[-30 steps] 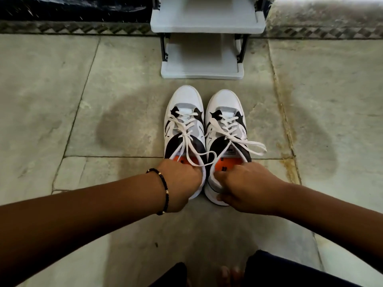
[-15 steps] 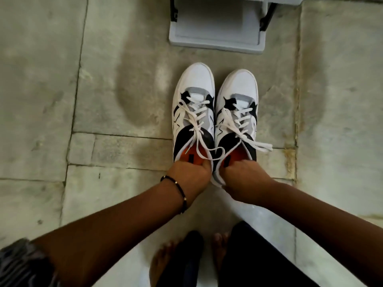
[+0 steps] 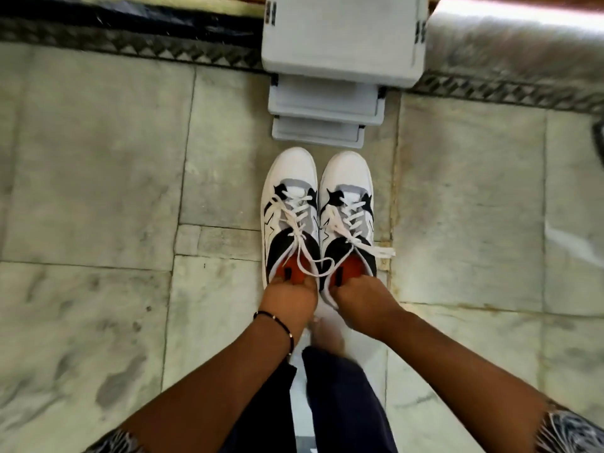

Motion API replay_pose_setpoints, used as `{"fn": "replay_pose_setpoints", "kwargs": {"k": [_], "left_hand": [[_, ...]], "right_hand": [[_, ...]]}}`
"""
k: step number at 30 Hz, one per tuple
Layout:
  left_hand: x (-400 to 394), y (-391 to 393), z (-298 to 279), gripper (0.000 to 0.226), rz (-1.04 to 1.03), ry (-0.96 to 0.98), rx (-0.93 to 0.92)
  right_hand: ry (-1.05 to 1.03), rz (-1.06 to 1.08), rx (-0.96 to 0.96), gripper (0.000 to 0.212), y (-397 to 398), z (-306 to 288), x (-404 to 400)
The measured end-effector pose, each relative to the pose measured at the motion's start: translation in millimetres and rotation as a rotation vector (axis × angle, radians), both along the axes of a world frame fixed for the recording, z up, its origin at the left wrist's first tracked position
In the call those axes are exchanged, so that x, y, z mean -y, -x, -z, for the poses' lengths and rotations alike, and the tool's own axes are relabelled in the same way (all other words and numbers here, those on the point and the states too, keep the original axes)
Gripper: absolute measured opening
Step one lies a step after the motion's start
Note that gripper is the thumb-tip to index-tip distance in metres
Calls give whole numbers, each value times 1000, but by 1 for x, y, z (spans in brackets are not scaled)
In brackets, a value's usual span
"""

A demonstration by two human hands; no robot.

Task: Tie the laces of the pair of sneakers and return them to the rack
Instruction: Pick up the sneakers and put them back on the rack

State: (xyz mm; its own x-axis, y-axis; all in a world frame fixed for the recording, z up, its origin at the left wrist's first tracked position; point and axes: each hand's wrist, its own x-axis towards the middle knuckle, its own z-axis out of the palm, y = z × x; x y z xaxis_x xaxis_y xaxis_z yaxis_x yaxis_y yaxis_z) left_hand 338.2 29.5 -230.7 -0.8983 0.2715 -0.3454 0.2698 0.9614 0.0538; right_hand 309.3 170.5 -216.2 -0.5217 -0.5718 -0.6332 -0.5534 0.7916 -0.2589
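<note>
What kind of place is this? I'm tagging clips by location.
Probably a home entryway: a tiered grey shoe rack against the wall, a marble tile floor with patterned border, and sneakers held at the heels.

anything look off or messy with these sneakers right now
Only the laces: on both sneakers they are loose. One white lace trails from the left shoe across the right shoe's opening, and another end hangs over the right shoe's outer side. Each hand grips a heel: left hand, right hand.
</note>
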Motion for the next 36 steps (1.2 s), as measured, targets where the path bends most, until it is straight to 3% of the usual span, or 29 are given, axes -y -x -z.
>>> {"fn": "replay_pose_setpoints", "kwargs": {"k": [8, 12, 16, 18, 20, 24, 26, 30, 33, 36], "left_hand": [[-22, 24, -156, 36, 11, -6, -29], [-28, 54, -187, 29, 4, 4, -85], [-26, 87, -198, 56, 15, 19, -54], [-25, 109, -204, 57, 39, 22, -92], [-22, 129, -198, 56, 48, 24, -96], [-7, 175, -168, 87, 77, -6, -48], [0, 200, -166, 81, 113, -14, -73], [11, 253, -170, 39, 76, -54, -90], [19, 287, -150, 32, 27, -74, -33], [26, 313, -126, 47, 23, -108, -47]], "right_hand": [[-27, 111, -15, 35, 14, -152, -19], [-54, 66, -62, 13, 46, -189, -22], [-66, 92, -119, 29, 77, -187, -27], [-23, 94, -91, 12, 98, -190, -23], [-24, 104, -129, 12, 119, -185, -21], [-29, 149, -130, 13, 171, -176, -12], [-45, 153, -135, 14, 196, -171, -5], [-98, 127, -169, 17, 249, -160, 10], [-112, 141, -177, 20, 287, -147, 19], [-125, 168, -135, 20, 314, -133, 25]]}}
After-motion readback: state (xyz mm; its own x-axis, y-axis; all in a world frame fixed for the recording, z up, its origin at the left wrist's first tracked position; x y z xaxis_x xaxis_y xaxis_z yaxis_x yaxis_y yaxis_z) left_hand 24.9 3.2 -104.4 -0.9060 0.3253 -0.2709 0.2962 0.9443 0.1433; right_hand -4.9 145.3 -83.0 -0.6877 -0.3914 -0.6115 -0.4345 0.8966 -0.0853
